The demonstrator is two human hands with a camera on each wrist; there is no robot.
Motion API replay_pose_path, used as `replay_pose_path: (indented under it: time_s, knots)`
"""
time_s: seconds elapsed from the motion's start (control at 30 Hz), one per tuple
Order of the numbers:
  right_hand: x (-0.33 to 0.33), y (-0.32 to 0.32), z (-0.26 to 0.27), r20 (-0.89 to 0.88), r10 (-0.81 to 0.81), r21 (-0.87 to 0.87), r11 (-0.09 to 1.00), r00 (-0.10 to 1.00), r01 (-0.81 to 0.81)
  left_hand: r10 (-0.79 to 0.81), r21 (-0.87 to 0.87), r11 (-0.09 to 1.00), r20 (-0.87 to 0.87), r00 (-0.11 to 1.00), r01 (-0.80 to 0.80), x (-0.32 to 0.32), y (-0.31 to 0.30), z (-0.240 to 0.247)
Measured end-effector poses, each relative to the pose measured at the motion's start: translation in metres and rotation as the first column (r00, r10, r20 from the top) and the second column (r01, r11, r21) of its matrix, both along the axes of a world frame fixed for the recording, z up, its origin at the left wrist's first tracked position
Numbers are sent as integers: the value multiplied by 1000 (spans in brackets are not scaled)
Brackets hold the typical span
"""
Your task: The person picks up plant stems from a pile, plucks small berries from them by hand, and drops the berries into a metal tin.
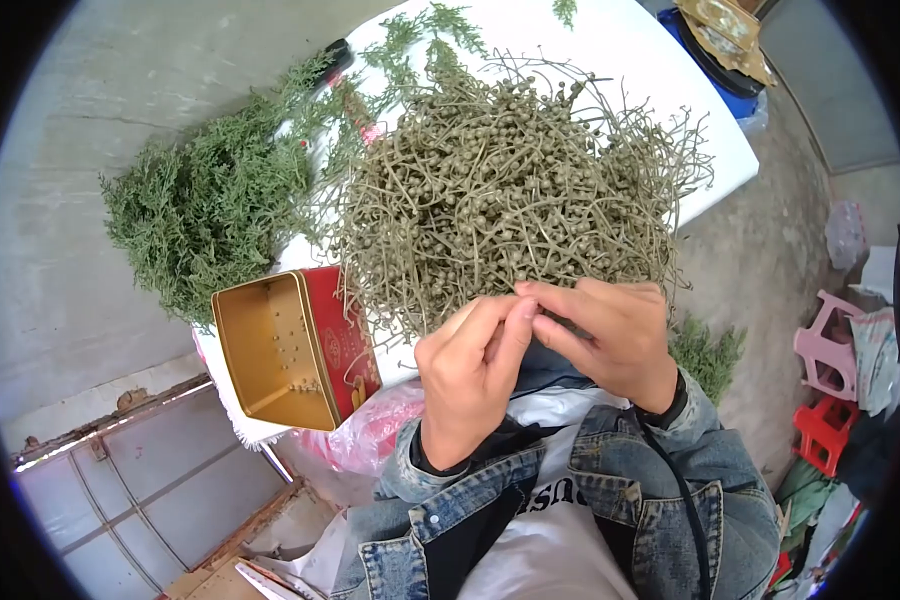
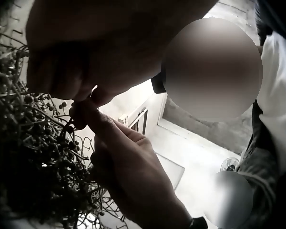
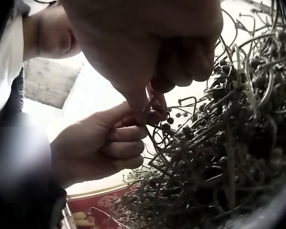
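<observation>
Over the near edge of a large heap of thin dried stems with small round seed heads [image 1: 510,190], the fingertips of both hands meet. My left hand [image 1: 467,365] pinches a thin stem between thumb and index finger. From the other side my right hand [image 1: 620,335] pinches at the same spot, its fingers curled. The fingers hide most of the stem; in the right wrist view small round seed heads [image 3: 167,126] show beside the fingertips. Left of the hands lies a red tin [image 1: 342,345], its gold inside facing left, with several small round seeds [image 1: 305,385] in it.
Green feathery sprigs [image 1: 210,205] are piled at the left of the white table [image 1: 725,150], with more beyond the heap. Pink plastic wrapping [image 1: 370,430] lies below the tin. Pink [image 1: 828,345] and red [image 1: 825,435] stools stand on the floor at right.
</observation>
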State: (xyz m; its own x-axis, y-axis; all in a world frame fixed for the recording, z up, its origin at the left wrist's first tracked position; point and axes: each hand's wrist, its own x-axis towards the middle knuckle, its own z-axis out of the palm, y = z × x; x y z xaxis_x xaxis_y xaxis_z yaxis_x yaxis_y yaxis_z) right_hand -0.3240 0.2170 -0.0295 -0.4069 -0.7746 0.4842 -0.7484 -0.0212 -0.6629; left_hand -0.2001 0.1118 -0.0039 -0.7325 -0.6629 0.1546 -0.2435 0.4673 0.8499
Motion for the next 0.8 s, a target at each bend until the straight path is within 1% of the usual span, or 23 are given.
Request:
replay_pose_path:
  time_s: [0.03,0.07,0.1,0.17,0.2,0.23,0.3,0.33,0.37,0.47,0.5,0.57,0.6,0.63,0.7,0.73,0.77,0.8]
  knots:
    - [-2,2,1,-91,-2,15,1000,996,4,17,-39,999,8,1000,-17,-2,3,4]
    - [-1,3,1,-90,-22,24,999,996,24,26,-74,997,15,1000,-25,-3,6,5]
    - [2,2,1,-150,-40,-15,999,988,38,-5,-63,998,12,1000,6,-3,8,3]
    - [6,2,-1,-274,-90,-84,994,958,70,52,-192,980,12,999,-49,2,10,-4]
    - [6,4,-1,-281,-126,-73,991,951,109,78,-258,963,4,997,-74,2,11,-7]
    - [7,6,-2,-291,-116,-72,992,950,99,42,-249,968,-1,999,-41,2,14,-9]
    - [9,7,-4,-303,-91,-78,995,949,70,129,-142,982,32,991,-123,4,19,-11]
    - [9,7,-6,-303,-114,-76,993,946,95,176,-93,981,59,983,-171,3,20,-12]
    - [9,7,-8,-319,-118,-81,992,940,97,155,-92,985,61,986,-149,2,20,-12]
    - [8,10,-10,-355,-139,-96,989,924,112,150,168,972,87,985,-163,-1,13,-12]
    - [7,11,-9,-354,-116,-78,992,928,94,137,166,975,86,987,-149,-1,10,-11]
    - [8,14,-9,-347,-65,-42,998,936,53,26,25,999,175,984,-31,0,5,-6]
    - [6,14,-9,-347,-77,-41,997,935,66,-25,-40,999,221,975,35,0,2,-5]
    - [5,14,-9,-332,-55,-30,998,942,47,-36,-39,998,225,974,46,4,-4,-5]
    - [2,15,-11,-302,-16,-14,1000,953,12,-221,61,975,261,940,212,12,-22,-6]
    - [-1,17,-10,-302,-29,-16,1000,953,26,-312,112,950,271,910,292,11,-26,-7]
    - [-2,19,-8,-251,6,14,1000,968,-3,-322,112,947,275,906,302,10,-28,-7]
    - [-4,20,-5,-200,43,40,999,979,-36,-358,221,926,263,896,306,9,-30,-8]
